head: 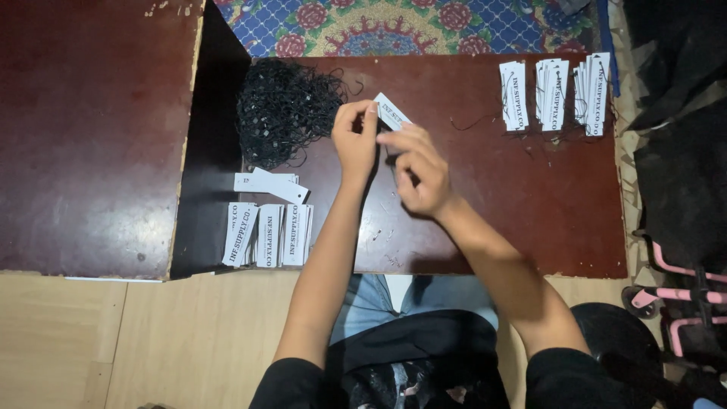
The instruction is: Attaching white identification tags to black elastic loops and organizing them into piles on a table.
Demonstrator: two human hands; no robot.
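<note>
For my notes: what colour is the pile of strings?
Black, seen in the head view: the pile of strings beside the left hand.

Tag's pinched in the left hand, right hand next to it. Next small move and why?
Probably thread a black string through the tag. The left hand pinches one white tag by its end, and the right hand is bunched at its edge, fingertips together as if holding a string, too fine to confirm. The black string pile lies beside the hands, and the strung tag stacks sit far right.

A patterned floral rug [394, 26] lies beyond the dark red table [530, 212]. A second dark red board [91, 136] sits to the left on the pale wooden floor [151, 341]. Pink-framed gear [681, 295] stands at right.
</note>
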